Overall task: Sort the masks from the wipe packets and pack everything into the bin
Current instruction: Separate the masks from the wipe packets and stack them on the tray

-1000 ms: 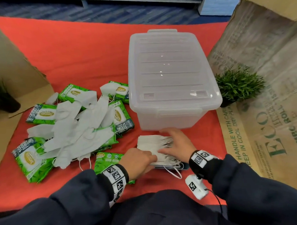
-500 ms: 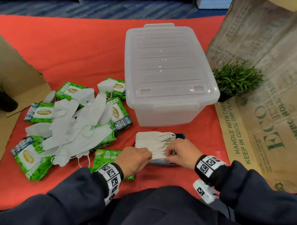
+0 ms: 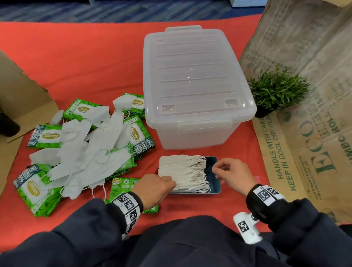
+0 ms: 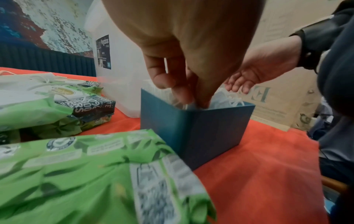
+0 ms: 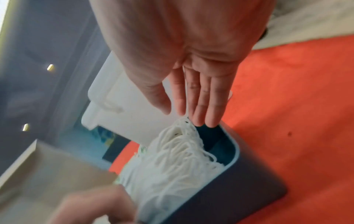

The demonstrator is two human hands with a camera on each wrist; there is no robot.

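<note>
A stack of white masks (image 3: 180, 173) stands in a small blue box (image 3: 215, 185) just in front of the clear bin (image 3: 193, 82), whose lid is on. My left hand (image 3: 172, 183) pinches the left end of the stack, its fingertips (image 4: 191, 98) dipped inside the box (image 4: 201, 128). Over the box's right end my right hand (image 3: 216, 170) hovers with straight fingers (image 5: 206, 106), holding nothing, just above the ear loops (image 5: 178, 151). On the left lies a pile of loose masks (image 3: 88, 152) over green wipe packets (image 3: 37, 190).
A small potted plant (image 3: 277, 90) stands right of the bin. Printed cardboard (image 3: 320, 128) walls the right side, plain cardboard (image 3: 9, 79) the left, with a dark pot (image 3: 1, 123) beside it. One wipe packet (image 4: 86, 174) lies right under my left wrist on the red cloth.
My right hand has lifted off the mask stack and drawn back to the right, fingers spread open. The left hand stays at the stack's left end.
</note>
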